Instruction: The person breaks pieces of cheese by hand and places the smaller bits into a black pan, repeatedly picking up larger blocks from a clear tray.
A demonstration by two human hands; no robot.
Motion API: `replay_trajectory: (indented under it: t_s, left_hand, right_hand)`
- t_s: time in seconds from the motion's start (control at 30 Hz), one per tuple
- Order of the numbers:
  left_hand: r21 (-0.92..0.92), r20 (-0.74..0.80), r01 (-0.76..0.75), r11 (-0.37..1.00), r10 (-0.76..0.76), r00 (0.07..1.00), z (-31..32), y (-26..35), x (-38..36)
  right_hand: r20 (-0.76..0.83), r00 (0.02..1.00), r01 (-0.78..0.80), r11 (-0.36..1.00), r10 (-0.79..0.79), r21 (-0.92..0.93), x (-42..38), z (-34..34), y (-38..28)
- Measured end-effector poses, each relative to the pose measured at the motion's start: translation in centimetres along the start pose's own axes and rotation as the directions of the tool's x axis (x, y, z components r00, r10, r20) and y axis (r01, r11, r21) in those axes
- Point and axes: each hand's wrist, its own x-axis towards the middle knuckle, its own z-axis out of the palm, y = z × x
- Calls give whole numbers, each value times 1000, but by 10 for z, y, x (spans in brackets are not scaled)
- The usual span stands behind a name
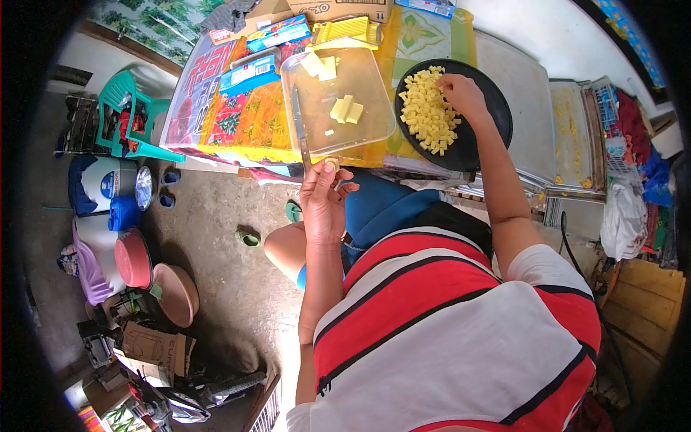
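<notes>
Near the table's front edge, my left hand (326, 198) pinches a small pale-yellow piece of cheese (332, 164) between thumb and finger. Just beyond it, a knife (297, 115) lies along the left side of a clear plastic container (378, 93), its handle end close to my fingers. Larger cheese blocks (347, 109) and flat slices (319, 65) sit in the container. My right hand (463, 95) reaches over a round black pan (486, 126), fingertips drawn together at the heap of cheese cubes (428, 115); what they hold is hidden.
Behind the container are blue boxes (250, 72), a yellow slicer-like tray (348, 32) and a cardboard box (342, 9). Metal trays (572, 137) stand right of the pan. A green chair (119, 97), basins (133, 259) and slippers (247, 237) are on the floor at left.
</notes>
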Motion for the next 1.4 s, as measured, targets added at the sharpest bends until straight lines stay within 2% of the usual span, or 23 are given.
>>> replay_trajectory:
  t_s: [0.27,0.37,0.47,0.6,0.67,0.73,0.83,0.93,1.03,1.2,1.4]
  left_hand:
    - [-11,0,4,1000,-4,1000,0,0,-1]
    - [-13,-5,9,1000,-9,1000,0,0,-1]
    - [-13,0,7,1000,-7,1000,-2,-1,-1]
    - [-15,1,-4,1000,4,1000,-1,-2,-1]
    - [-10,-11,-2,1000,2,1000,-2,-4,0]
    - [-5,-18,-2,1000,2,1000,0,-5,0]
    - [-13,-16,-3,1000,3,1000,2,-5,-2]
    - [-36,-8,-5,999,5,1000,1,-6,-3]
    - [-33,10,-13,999,14,1000,2,-5,-5]
    - [-48,68,-27,999,30,997,2,-4,-8]
    - [17,40,-22,1000,22,999,7,-2,-7]
  right_hand:
    - [14,1000,-26,999,27,-41,-1,-2,-5]
    - [-42,999,27,1000,-28,-3,-3,0,-4]
    - [-73,994,91,990,-84,109,-7,0,-9]
    - [27,958,239,844,-287,481,-21,1,-37]
    - [114,910,219,695,-399,685,-38,-3,-67]
    - [203,839,212,646,-505,733,-59,-8,-97]
    - [307,726,55,497,-616,866,-90,-16,-135]
    - [334,661,-117,347,-672,930,-107,-15,-155]
    - [306,635,-143,282,-709,949,-114,-15,-166]
    - [289,644,-117,282,-709,952,-114,-12,-166]
    - [278,674,-79,307,-685,948,-116,-14,-162]
